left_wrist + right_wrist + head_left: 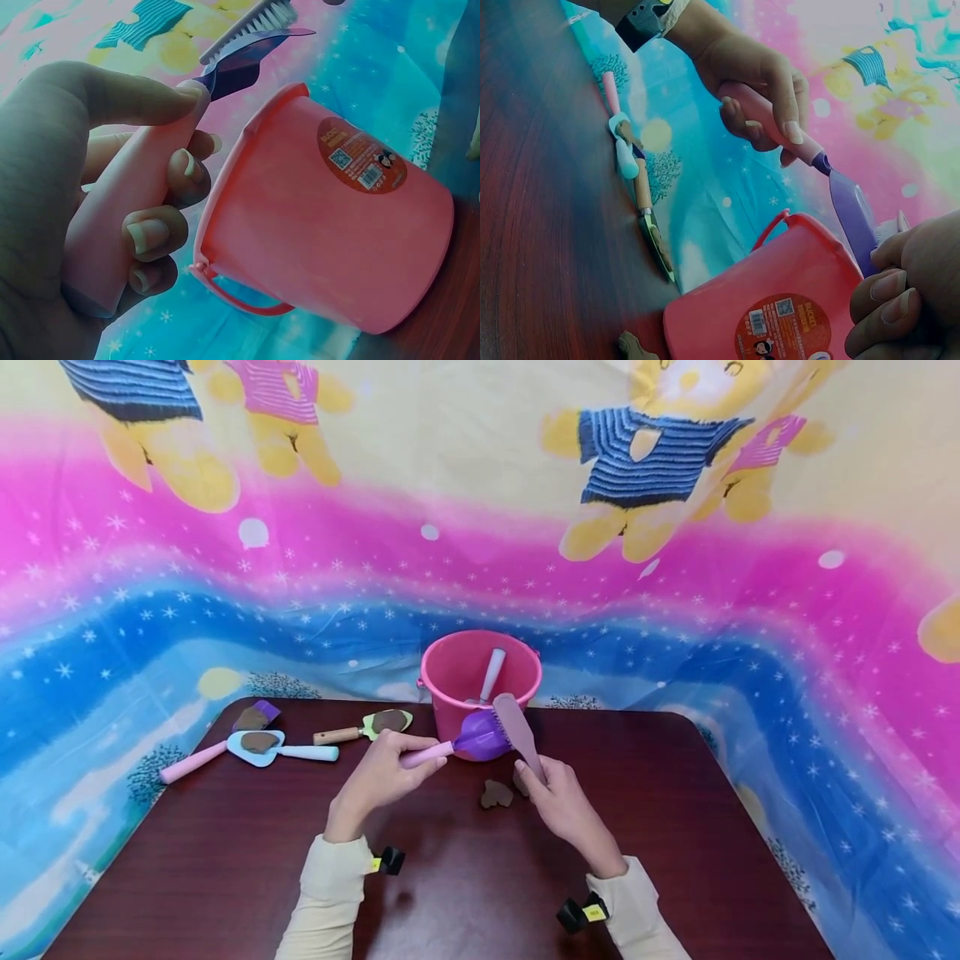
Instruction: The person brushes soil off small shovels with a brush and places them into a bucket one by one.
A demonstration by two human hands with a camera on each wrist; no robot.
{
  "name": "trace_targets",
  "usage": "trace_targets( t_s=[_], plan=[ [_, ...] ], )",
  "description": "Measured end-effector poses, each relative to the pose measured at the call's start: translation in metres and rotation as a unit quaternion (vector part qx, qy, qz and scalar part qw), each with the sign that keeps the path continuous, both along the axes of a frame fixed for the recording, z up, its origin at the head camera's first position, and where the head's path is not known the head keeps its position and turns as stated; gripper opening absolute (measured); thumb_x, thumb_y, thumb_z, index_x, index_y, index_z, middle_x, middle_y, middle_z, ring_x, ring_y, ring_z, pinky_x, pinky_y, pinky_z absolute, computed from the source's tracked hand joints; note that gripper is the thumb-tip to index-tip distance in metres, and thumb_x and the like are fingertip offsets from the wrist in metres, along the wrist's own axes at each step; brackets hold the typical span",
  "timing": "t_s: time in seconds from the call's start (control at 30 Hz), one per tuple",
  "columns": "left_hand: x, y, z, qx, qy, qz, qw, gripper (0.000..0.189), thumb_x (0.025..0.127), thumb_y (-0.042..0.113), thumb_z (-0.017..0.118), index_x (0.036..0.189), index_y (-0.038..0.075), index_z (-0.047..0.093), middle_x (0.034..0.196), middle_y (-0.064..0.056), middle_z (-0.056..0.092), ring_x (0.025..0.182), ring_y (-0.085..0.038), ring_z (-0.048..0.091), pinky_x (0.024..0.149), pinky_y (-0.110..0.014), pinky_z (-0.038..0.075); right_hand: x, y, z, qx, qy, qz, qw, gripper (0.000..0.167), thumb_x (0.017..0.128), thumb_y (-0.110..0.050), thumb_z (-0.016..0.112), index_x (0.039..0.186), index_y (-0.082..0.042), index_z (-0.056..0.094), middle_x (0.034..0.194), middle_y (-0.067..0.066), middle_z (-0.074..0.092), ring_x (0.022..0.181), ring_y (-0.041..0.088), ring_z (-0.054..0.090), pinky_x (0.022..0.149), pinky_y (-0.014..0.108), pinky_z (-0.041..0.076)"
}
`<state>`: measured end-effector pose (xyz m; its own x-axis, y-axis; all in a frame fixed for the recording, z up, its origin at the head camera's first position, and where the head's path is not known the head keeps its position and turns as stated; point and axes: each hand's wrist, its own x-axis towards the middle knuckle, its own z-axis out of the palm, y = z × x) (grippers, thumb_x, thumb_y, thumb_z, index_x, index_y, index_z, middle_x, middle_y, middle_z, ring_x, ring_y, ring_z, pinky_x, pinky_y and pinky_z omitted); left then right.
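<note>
My left hand [378,777] grips the pink handle of a small toy shovel [483,735] with a purple blade. My right hand [566,810] holds a mauve brush [517,731] by its handle. White bristles [276,16] lie against or right at the shovel's blade in the left wrist view. Both tools are held up in front of a pink bucket [448,714]. A pale tool handle [492,673] leans inside the bucket. Below the brush, brown lumps [497,793] lie on the dark table [465,893], one partly hidden by my right hand.
To the left lie a purple shovel [267,707], a light blue shovel [258,758] and a green trowel with a wooden handle [335,737], each with a brown lump on its blade. A pink handle [193,763] points left beside them. A printed cloth [480,560] hangs behind the table.
</note>
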<state>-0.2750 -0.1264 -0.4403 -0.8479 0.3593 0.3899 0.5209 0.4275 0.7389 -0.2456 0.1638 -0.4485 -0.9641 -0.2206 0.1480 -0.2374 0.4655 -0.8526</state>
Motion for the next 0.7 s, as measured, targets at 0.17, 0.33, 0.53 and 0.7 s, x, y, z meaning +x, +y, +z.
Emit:
trace_targets(
  t_s=[0.17, 0.33, 0.53, 0.7],
  plan=[
    [-0.001, -0.001, -0.002, 0.007, 0.001, -0.002, 1.0000, 0.027, 0.089, 0.025, 0.080, 0.115, 0.016, 0.079, 0.094, 0.007, 0.077, 0.080, -0.008, 0.068, 0.073, -0.028, 0.058, -0.003, 0.004, -0.002, 0.004, 0.003, -0.014, 0.9999, 0.035, 0.107, -0.031, 0.053, 0.080, -0.008, 0.056, 0.059, 0.000, 0.045, 0.050, 0.011, 0.037, 0.046, 0.025, 0.031],
    [-0.001, -0.001, -0.001, 0.007, 0.003, 0.000, 1.0000, 0.025, 0.089, 0.024, 0.080, 0.113, 0.017, 0.079, 0.092, 0.010, 0.076, 0.078, -0.008, 0.068, 0.072, -0.028, 0.058, -0.006, 0.009, -0.003, 0.006, 0.006, -0.018, 0.9998, 0.040, 0.107, -0.035, 0.053, 0.077, -0.009, 0.051, 0.057, -0.001, 0.041, 0.047, 0.011, 0.033, 0.044, 0.025, 0.028],
    [0.000, -0.001, 0.001, 0.003, -0.014, 0.000, 0.9999, 0.027, 0.089, 0.025, 0.079, 0.115, 0.018, 0.079, 0.093, 0.010, 0.076, 0.081, -0.009, 0.068, 0.074, -0.029, 0.058, -0.010, 0.017, -0.004, 0.009, 0.005, -0.029, 0.9995, 0.041, 0.107, -0.036, 0.053, 0.076, -0.008, 0.049, 0.057, 0.000, 0.040, 0.046, 0.011, 0.031, 0.044, 0.025, 0.026],
    [0.001, 0.000, 0.001, 0.011, -0.019, -0.003, 0.9998, 0.027, 0.089, 0.024, 0.079, 0.115, 0.019, 0.079, 0.093, 0.011, 0.076, 0.082, -0.011, 0.067, 0.073, -0.029, 0.058, -0.012, 0.023, -0.004, 0.013, 0.001, -0.042, 0.9991, 0.042, 0.107, -0.037, 0.053, 0.077, -0.008, 0.050, 0.056, 0.000, 0.041, 0.046, 0.010, 0.032, 0.044, 0.025, 0.027]
  ],
)
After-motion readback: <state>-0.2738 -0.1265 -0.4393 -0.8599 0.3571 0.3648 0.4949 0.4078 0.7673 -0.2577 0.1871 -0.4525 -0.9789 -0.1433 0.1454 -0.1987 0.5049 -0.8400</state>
